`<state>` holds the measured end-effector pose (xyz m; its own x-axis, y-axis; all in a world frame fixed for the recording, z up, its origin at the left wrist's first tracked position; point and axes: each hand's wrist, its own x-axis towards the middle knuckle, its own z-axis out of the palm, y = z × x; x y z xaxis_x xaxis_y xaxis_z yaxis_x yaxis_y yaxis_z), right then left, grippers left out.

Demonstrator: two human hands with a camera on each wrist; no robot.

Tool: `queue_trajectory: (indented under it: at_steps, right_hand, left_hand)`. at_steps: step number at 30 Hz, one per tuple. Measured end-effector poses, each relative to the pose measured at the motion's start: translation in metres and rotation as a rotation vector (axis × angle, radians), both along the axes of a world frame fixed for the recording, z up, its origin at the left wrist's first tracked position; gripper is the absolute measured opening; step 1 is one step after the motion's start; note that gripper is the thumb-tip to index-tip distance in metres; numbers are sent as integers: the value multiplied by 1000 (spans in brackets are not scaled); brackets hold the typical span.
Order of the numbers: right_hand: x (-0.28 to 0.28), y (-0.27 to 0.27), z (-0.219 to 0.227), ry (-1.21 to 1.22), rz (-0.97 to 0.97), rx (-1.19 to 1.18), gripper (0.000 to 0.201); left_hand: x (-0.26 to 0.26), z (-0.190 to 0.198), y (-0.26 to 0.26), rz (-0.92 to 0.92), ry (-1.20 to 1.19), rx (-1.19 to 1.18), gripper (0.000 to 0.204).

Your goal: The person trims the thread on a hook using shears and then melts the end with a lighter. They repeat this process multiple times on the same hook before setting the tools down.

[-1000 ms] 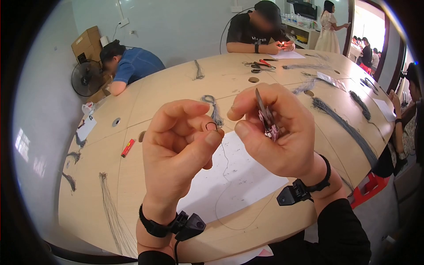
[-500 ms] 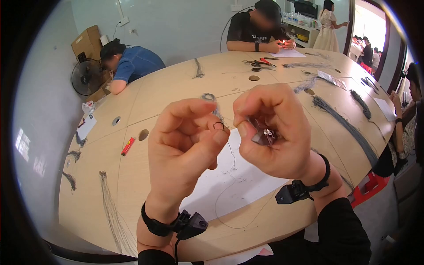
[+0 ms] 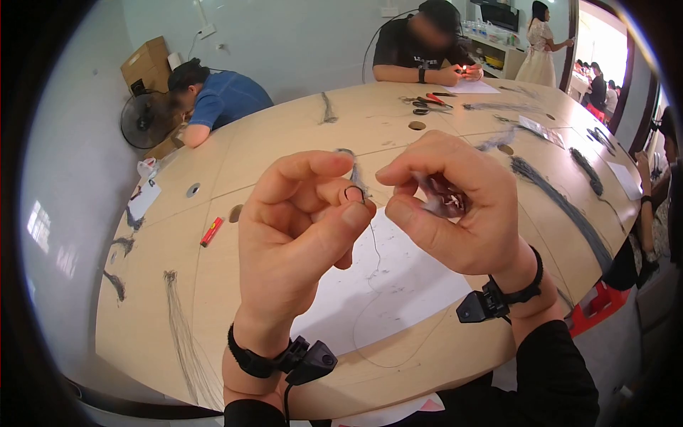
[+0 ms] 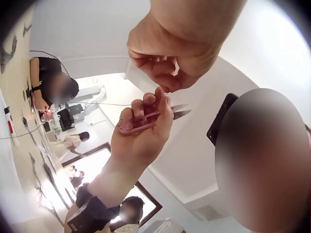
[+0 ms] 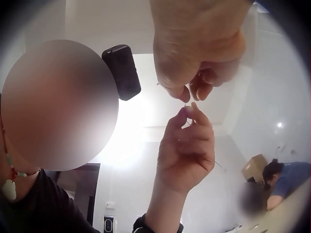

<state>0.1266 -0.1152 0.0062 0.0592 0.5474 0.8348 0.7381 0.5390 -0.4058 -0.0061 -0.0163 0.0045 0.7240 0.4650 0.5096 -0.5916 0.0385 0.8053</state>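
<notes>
My left hand pinches a small dark loop of cord between thumb and index finger. From that pinch a thin grey thread trails down over white paper. Just to the right, my right hand holds small scissors, their pink handles tucked under its curled fingers and the blades pointing out past the thumb side in the left wrist view. In the head view the scissors blur inside the palm. The right thumb and index fingertips stand slightly apart, close to the left fingertips.
Bundles of grey cord lie around the table. A red lighter rests at left, and pliers and scissors lie farther back. Across the table one person holds a small flame; another leans at the left edge.
The scissors have turned in my right hand, from blades pointing up to lying blurred in the palm. Its thumb and index finger closed together, then parted. My left hand keeps the loop pinched, slightly farther right.
</notes>
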Motion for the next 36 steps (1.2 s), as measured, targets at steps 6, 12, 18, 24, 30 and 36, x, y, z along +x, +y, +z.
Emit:
queue_trajectory:
  at_steps: [6, 12, 18, 24, 30, 36]
  right_hand:
    - [-1, -1, 2, -7, 15, 24, 14]
    - [-2, -3, 3, -42, -7, 24, 12]
    - [1, 1, 0, -111, -59, 192, 19]
    - [-6, -2, 2, -98, -66, 186, 27]
    - [-6, 3, -8, -130, 38, 172, 38]
    - [-7, 3, -9, -155, 64, 187, 39]
  left_hand:
    - [5, -3, -2, 1, 54, 72, 30]
    - [9, -6, -6, 32, 61, 133, 30]
    - [5, -3, -2, 47, 39, 40, 33]
    - [4, -1, -5, 67, 94, 34, 34]
    - [7, -8, -1, 37, 68, 83, 33]
    - [10, -12, -3, 45, 37, 105, 33]
